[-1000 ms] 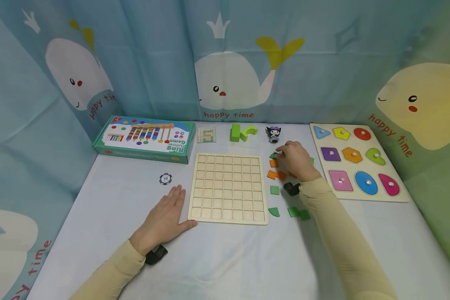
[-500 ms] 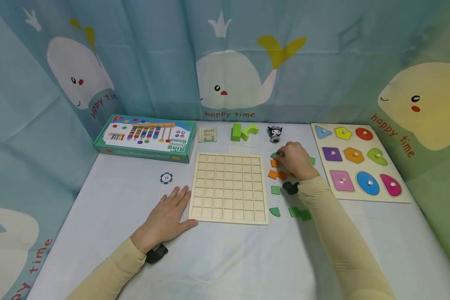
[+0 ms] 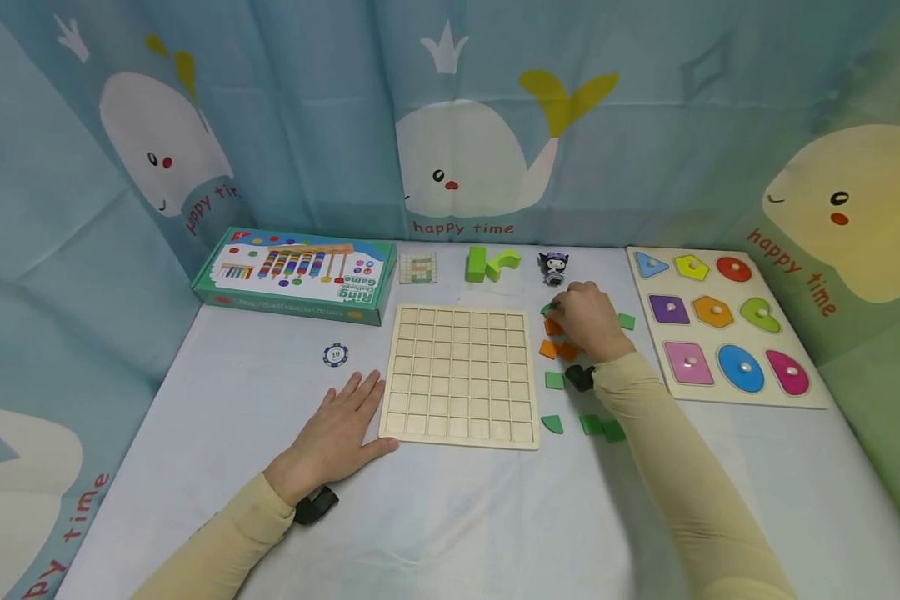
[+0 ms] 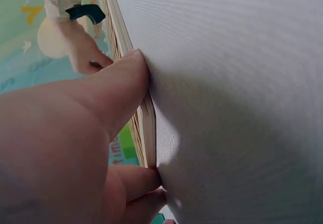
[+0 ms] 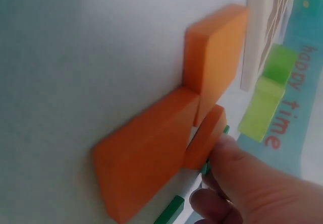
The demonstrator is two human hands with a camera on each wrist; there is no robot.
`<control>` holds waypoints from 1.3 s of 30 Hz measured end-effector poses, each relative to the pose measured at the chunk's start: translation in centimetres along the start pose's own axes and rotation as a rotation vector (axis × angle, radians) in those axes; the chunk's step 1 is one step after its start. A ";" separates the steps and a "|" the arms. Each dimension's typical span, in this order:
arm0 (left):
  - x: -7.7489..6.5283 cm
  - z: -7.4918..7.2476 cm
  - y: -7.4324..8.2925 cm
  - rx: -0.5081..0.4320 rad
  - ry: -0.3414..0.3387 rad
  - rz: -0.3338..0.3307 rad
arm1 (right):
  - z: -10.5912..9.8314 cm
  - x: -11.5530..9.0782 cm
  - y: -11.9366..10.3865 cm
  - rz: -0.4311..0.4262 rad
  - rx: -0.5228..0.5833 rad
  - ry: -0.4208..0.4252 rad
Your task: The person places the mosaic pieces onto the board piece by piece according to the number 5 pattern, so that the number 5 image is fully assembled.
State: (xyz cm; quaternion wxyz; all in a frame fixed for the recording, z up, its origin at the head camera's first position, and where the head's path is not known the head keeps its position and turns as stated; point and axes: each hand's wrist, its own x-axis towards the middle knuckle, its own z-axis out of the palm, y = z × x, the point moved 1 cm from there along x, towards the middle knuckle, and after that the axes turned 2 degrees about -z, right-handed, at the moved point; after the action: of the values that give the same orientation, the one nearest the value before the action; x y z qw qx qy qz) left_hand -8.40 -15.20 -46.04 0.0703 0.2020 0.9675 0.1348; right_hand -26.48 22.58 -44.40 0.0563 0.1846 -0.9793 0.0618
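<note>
My left hand [image 3: 333,433] lies flat on the table, fingers straight, at the left side of a wooden grid board [image 3: 461,375]. In the left wrist view its thumb and fingertips touch the board's edge [image 4: 146,128]. Beyond the board's right side, my right hand [image 3: 588,323] pinches a small green tile [image 3: 546,309] with a rounded edge, largely hidden by the fingers. The right wrist view shows the thumb [image 5: 237,158] against it, close to an orange tile [image 5: 207,138]. Two more orange tiles [image 5: 146,156] lie nearby. Several green tiles [image 3: 553,380] are scattered below.
A knobbed shape puzzle [image 3: 708,333] lies at right. Along the back are a figurine [image 3: 553,267], green blocks [image 3: 476,264], a pattern card [image 3: 418,268] and a ring game box [image 3: 296,275]. A poker chip [image 3: 336,355] lies above the left hand.
The head view shifts slightly, sliding everything a little to the right. My right hand shifts slightly left relative to the tiles, covering more of the orange ones; my left hand stays put.
</note>
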 end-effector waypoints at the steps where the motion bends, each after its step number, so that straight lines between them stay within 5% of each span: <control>1: 0.0 0.1 0.0 0.001 0.001 0.002 | 0.0 0.0 0.0 -0.005 -0.002 0.007; 9: 0.1 0.0 0.0 -0.001 0.013 0.011 | -0.1 0.2 -0.3 -0.039 -0.072 0.058; 15: 0.2 0.0 0.0 -0.004 0.008 0.010 | -1.0 0.2 -0.9 0.032 0.009 0.140; 20: -0.1 -0.1 0.1 -0.008 -0.003 -0.003 | -1.8 0.4 -3.5 -0.086 0.121 0.212; 28: -0.1 -0.2 0.2 -0.001 0.002 -0.005 | -1.5 1.0 -8.8 -0.282 0.190 0.081; 39: 0.1 -0.1 0.2 0.001 0.003 0.008 | 0.7 1.6 -12.6 -0.382 0.153 -0.001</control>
State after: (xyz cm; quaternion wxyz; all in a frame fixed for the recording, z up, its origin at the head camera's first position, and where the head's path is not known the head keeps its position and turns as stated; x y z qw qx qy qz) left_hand -8.42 -15.05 -45.87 0.0682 0.2056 0.9669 0.1348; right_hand -23.41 10.29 -43.58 0.0522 0.3706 -0.9190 0.1241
